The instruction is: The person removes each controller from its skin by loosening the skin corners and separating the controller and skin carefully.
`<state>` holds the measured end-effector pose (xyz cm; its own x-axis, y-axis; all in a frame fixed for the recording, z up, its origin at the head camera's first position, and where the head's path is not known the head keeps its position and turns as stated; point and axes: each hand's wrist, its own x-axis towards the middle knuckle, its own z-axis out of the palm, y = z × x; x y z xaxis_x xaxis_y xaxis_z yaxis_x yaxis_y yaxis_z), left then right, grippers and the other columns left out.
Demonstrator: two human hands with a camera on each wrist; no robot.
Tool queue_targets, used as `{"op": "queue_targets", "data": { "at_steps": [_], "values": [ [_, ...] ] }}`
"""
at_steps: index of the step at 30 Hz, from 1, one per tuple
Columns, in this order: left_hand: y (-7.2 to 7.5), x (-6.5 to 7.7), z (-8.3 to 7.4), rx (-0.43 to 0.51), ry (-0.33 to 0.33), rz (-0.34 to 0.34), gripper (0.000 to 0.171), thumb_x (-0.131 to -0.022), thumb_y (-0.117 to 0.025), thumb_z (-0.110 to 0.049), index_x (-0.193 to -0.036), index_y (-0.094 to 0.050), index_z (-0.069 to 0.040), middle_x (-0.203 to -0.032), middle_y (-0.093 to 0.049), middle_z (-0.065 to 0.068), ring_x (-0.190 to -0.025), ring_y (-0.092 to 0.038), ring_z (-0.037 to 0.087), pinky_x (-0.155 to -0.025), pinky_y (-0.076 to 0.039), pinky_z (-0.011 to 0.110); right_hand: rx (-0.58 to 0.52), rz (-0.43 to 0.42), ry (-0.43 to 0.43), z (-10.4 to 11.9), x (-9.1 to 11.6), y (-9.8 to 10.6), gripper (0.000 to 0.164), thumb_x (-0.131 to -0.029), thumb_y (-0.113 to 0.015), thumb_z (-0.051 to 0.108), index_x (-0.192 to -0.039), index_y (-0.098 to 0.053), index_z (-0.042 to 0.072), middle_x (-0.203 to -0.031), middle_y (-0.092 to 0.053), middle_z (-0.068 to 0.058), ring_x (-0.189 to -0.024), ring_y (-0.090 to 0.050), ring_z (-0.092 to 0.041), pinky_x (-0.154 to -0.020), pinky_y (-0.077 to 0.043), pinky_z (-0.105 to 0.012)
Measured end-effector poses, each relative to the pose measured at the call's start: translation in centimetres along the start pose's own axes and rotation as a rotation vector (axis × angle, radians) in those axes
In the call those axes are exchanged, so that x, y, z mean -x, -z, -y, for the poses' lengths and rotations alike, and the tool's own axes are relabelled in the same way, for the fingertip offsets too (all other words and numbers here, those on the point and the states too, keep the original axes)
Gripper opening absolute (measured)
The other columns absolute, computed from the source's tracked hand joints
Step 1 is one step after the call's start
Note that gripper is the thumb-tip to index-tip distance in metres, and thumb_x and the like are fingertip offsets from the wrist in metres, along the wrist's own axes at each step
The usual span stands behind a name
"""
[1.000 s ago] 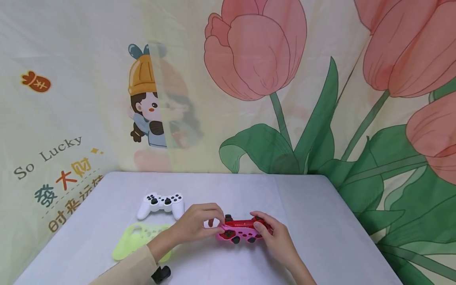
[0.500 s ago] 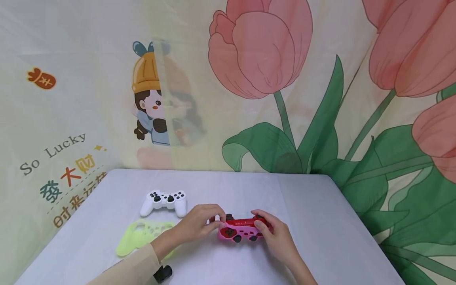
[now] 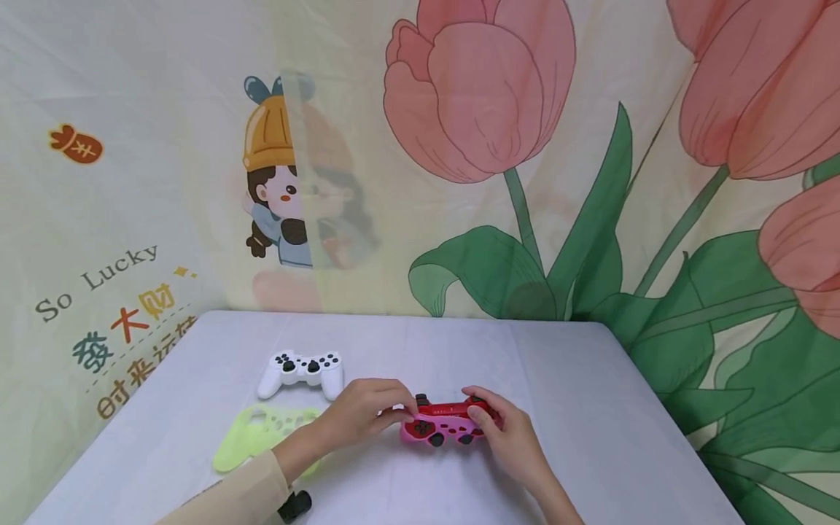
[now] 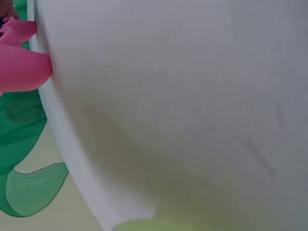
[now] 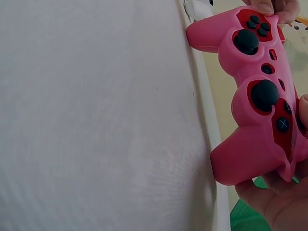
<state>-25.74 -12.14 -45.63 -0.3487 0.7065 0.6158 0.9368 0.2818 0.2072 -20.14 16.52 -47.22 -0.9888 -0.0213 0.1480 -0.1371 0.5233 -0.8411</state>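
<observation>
A red game controller (image 3: 453,410) wears a pink silicone sleeve (image 5: 248,156) over its grips and front face; black thumbsticks and buttons poke through the sleeve's holes. Along the shoulder side in the head view, red shell shows bare. My right hand (image 3: 515,441) grips the controller's right end, thumb on top and fingers behind. At the opposite end, my left hand (image 3: 367,410) pinches the sleeve's edge between thumb and fingertips near the direction pad. The left wrist view catches only part of the pink sleeve (image 4: 21,67) at its left edge.
A white game controller (image 3: 303,370) lies on the white-covered table (image 3: 564,408), behind and left of my hands. Nearer, a yellow-green silicone sleeve (image 3: 239,437) lies partly under my left forearm. Beside that forearm shows a small black object (image 3: 297,504). A printed curtain (image 3: 354,292) hangs behind the table.
The head view has shifted slightly since the first frame. Both hands stay at the red controller; the left fingers shift only a little at the sleeve's edge.
</observation>
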Motion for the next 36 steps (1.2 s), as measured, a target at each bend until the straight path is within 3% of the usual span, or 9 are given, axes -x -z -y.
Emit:
{"op": "queue_targets", "data": {
  "at_steps": [6,10,16,30,36],
  "values": [
    [0.3,-0.4,0.2,-0.017,-0.003,0.090,0.020,-0.094,-0.082,-0.010,-0.103,-0.070,-0.022,-0.101,-0.068,-0.014,-0.086,-0.062,-0.001,-0.078,-0.049,0.009,0.008,-0.004,0.007,-0.1,0.0,-0.3,0.034,-0.102,-0.072,0.025,-0.135,-0.071,0.032,-0.135,-0.071,0.004,-0.129,-0.063,-0.023,-0.109,-0.052,-0.053],
    [0.5,-0.7,0.3,0.060,0.019,0.154,0.015,-0.097,-0.078,-0.011,-0.103,-0.068,-0.021,-0.101,-0.066,-0.012,-0.087,-0.059,0.000,-0.079,-0.049,0.011,0.000,0.001,0.005,-0.2,0.1,-0.1,0.034,-0.102,-0.072,0.024,-0.134,-0.072,0.033,-0.135,-0.071,0.005,-0.131,-0.063,-0.024,-0.109,-0.052,-0.052],
    [0.9,-0.3,0.8,0.170,0.111,0.232,0.003,-0.102,-0.072,-0.016,-0.102,-0.069,-0.017,-0.099,-0.066,-0.013,-0.090,-0.058,0.000,-0.082,-0.052,0.016,0.008,0.013,0.005,-0.2,0.2,-0.1,0.033,-0.102,-0.072,0.027,-0.135,-0.072,0.032,-0.135,-0.071,0.005,-0.133,-0.062,-0.026,-0.110,-0.052,-0.053],
    [1.1,1.1,1.2,0.195,0.169,0.269,0.008,-0.099,-0.074,-0.019,-0.101,-0.068,-0.023,-0.099,-0.069,-0.013,-0.090,-0.059,-0.001,-0.084,-0.053,0.021,0.032,0.002,0.014,-0.1,0.0,0.0,0.034,-0.101,-0.073,0.026,-0.134,-0.072,0.033,-0.134,-0.072,0.004,-0.129,-0.064,-0.026,-0.108,-0.053,-0.052],
    [0.9,1.5,1.0,0.178,0.137,0.293,0.009,-0.097,-0.075,-0.020,-0.100,-0.068,-0.023,-0.096,-0.068,-0.013,-0.087,-0.055,-0.004,-0.081,-0.049,0.017,0.039,-0.006,0.014,-0.2,-0.1,-0.1,0.034,-0.101,-0.073,0.027,-0.134,-0.072,0.033,-0.134,-0.072,0.003,-0.130,-0.064,-0.027,-0.108,-0.053,-0.053]
  ]
}}
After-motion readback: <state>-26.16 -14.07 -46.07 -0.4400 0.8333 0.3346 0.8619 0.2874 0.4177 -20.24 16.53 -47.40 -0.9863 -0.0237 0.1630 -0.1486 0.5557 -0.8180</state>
